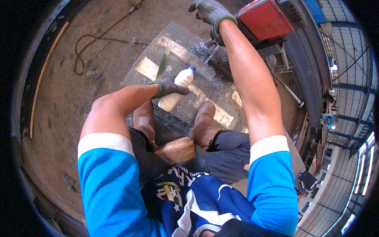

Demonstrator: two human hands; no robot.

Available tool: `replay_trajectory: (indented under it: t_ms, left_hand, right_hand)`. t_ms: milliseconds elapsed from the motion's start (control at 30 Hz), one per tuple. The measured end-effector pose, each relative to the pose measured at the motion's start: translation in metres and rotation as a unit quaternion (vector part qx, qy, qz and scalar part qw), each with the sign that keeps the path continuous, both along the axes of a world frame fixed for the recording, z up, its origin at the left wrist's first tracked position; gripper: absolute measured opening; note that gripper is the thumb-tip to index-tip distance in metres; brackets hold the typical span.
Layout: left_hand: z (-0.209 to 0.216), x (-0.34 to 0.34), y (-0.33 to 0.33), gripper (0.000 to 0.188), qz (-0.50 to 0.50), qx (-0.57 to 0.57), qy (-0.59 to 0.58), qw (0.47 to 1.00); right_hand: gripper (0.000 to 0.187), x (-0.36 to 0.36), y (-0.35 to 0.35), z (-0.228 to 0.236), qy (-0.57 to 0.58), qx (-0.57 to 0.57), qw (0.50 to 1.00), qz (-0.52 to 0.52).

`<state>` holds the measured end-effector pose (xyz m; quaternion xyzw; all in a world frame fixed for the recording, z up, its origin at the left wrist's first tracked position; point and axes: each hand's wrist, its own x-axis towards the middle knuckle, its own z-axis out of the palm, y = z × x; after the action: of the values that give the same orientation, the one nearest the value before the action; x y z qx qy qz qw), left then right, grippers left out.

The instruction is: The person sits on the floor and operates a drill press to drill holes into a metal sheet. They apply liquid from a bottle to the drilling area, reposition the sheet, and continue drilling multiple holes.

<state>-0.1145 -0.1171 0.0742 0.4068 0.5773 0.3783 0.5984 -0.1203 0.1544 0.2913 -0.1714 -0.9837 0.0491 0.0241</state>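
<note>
My left hand (169,87), in a grey glove with a green cuff, is closed around the middle of a white plastic bottle (184,78). The bottle tilts with its blue cap toward the upper right, above a metal plate (185,51) marked with several small chalk rings. Farther off, my right hand (210,12), gloved alike, reaches up beside a red boxy machine (265,19). Its fingers are stretched to the left and apart, and nothing shows in them. Below that hand, the machine's metal spindle (211,42) sits over the plate, with shavings around it.
A green strip (162,63) lies on the plate. My brown boots (205,118) stand at its near edge, by a wooden block (175,150). A dark cable (94,36) loops over the dirt floor at left. Dark steel beams (316,59) run along the right.
</note>
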Motion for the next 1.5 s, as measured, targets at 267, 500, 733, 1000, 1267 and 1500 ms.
replay_trajectory:
  t_ms: [267, 500, 733, 1000, 1267, 1500]
  left_hand:
    - [-0.012, -0.004, 0.007, 0.091, -0.034, -0.06, 0.113, 0.991]
    - [-0.049, -0.003, 0.012, 0.086, -0.037, -0.006, 0.156, 0.987]
    - [-0.021, -0.006, 0.006, 0.088, -0.045, -0.038, 0.14, 0.988]
    - [0.029, -0.008, -0.002, 0.085, -0.026, -0.054, 0.049, 0.997]
    - [-0.007, -0.005, 0.005, 0.082, -0.037, -0.056, 0.11, 0.992]
    - [-0.013, -0.009, 0.003, 0.083, -0.054, -0.067, 0.123, 0.989]
  right_hand:
    - [0.035, -0.006, 0.006, -0.003, 0.021, 0.005, 0.999, 0.027]
    - [0.036, -0.006, 0.0, 0.0, 0.008, 0.01, 1.0, 0.01]
    - [0.036, -0.006, 0.0, -0.002, 0.01, 0.004, 1.0, 0.017]
    - [0.034, -0.005, 0.007, -0.011, 0.035, 0.01, 0.998, 0.041]
    - [0.032, -0.005, 0.012, -0.019, 0.049, 0.003, 0.998, 0.046]
    - [0.033, -0.007, 0.011, -0.021, 0.034, 0.004, 0.999, 0.025]
